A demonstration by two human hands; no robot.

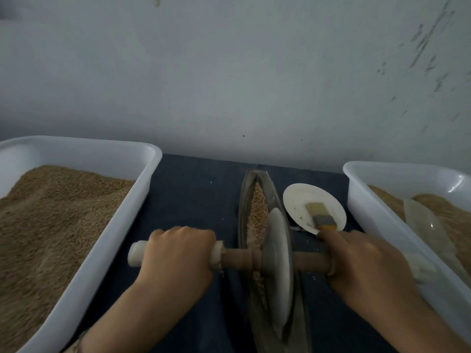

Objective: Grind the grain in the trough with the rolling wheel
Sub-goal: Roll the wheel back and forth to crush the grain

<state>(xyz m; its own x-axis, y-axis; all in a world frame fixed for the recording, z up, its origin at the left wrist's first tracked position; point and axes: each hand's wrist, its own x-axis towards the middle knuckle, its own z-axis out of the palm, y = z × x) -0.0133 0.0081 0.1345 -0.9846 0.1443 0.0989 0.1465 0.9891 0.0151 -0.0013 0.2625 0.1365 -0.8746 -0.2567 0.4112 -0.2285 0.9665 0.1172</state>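
Currently mid-grind: the rolling wheel stands on edge in the narrow boat-shaped trough, toward the trough's near half, with its wooden axle running crosswise. Left hand is wrapped round the pale left handle; right hand is curled over the right handle, whose pale end shows beyond the knuckles. Grain lies along the trough floor; the far stretch looks whole-kernelled, while the portion just beside the wheel appears paler and broken, though blur limits certainty. Trough sits lengthwise at the middle of the dark blue desk, its far tip near the back edge. Left white tub of grain stands toward the left edge, right white tub toward the right edge with a pale scoop in it. Small white plate with a brush lies just right of the trough. Judgement: grinding only partly done. Next stroke calls for even downward pressure from both hands and a push away along the groove, keeping the wheel upright so it does not ride up the wall.
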